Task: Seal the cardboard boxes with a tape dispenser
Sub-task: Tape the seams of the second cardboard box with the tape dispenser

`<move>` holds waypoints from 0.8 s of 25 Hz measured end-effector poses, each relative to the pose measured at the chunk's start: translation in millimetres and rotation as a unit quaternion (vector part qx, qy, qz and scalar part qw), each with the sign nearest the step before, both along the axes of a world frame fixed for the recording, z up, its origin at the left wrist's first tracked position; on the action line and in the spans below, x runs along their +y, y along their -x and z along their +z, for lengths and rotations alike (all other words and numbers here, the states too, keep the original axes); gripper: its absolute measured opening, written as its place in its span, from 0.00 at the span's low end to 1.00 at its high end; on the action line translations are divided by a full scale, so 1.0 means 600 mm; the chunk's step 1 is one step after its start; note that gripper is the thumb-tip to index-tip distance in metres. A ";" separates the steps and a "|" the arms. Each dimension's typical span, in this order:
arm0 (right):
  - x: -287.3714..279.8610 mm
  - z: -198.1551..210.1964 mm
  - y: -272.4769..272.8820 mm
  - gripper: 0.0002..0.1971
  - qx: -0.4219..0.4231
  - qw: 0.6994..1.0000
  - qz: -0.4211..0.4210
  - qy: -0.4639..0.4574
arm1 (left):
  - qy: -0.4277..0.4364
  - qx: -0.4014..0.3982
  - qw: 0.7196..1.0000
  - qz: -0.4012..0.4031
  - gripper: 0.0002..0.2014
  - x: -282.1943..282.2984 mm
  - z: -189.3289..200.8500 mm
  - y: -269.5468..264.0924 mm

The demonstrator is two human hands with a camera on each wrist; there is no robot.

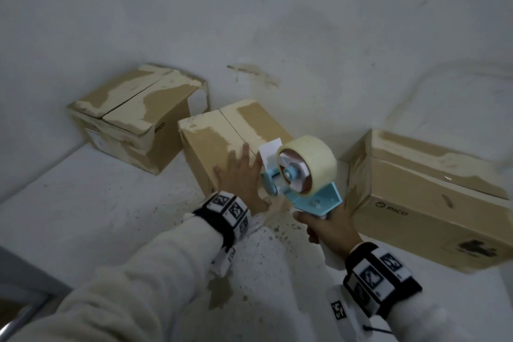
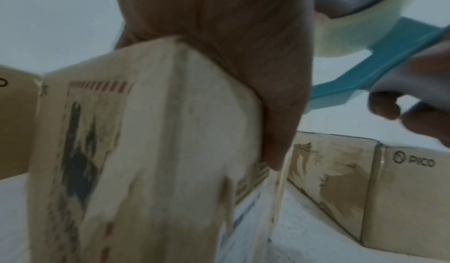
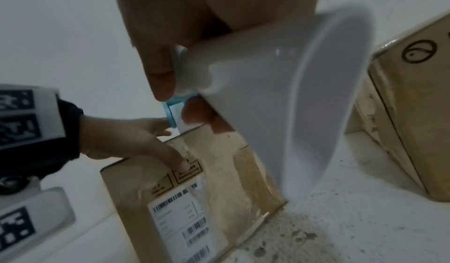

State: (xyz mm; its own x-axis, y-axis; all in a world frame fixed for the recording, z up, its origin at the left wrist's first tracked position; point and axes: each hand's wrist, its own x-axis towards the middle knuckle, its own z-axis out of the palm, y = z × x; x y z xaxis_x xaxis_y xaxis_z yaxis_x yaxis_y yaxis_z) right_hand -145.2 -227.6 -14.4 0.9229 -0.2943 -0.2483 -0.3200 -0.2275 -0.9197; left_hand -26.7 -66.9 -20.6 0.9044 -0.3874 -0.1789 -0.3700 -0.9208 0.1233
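The middle box (image 1: pixel 236 141) has an untaped seam; the left hand (image 1: pixel 238 175) lies flat on it, fingers spread. The right hand (image 1: pixel 330 228), at 4 o'clock from the left hand, grips the dispenser (image 1: pixel 302 175) handle. Tape could wander off the seam if the light box slides.

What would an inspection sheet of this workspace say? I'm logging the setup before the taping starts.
Surface: white speckled floor, with brown stains near the person.
Job's things: three cardboard boxes; left box and middle box with top seams untaped, right box printed PICO. Blue tape dispenser with a full pale roll.
Clutter: nothing seen.
Hands: left hand lies flat with spread fingers on the middle box's near top edge; right hand grips the dispenser handle, held above the floor between middle and right boxes.
Cables: nothing seen.
Surroundings: scuffed white wall behind the boxes; wrist bands with printed markers.
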 end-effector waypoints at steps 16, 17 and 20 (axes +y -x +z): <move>-0.014 -0.005 0.104 0.10 -0.003 0.997 -0.074 -0.024 | -0.065 -0.017 0.980 -0.188 0.43 -0.001 -0.018 -0.027; -0.018 -0.010 0.116 0.10 -0.003 0.996 -0.081 -0.028 | -0.059 -0.012 0.980 -0.188 0.43 0.000 -0.017 -0.027; -0.020 -0.022 0.122 0.10 0.005 0.994 -0.102 -0.043 | -0.041 0.018 0.982 -0.183 0.41 0.000 -0.006 -0.025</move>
State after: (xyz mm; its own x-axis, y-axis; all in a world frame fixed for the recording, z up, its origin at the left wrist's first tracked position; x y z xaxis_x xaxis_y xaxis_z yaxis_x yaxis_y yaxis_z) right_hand -218.4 -239.4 -27.5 0.8437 -0.4520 -0.2895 -0.3609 -0.0785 -0.9293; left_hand -11.8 -66.7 -23.9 0.6994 -0.6687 -0.2524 -0.6752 -0.7340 0.0734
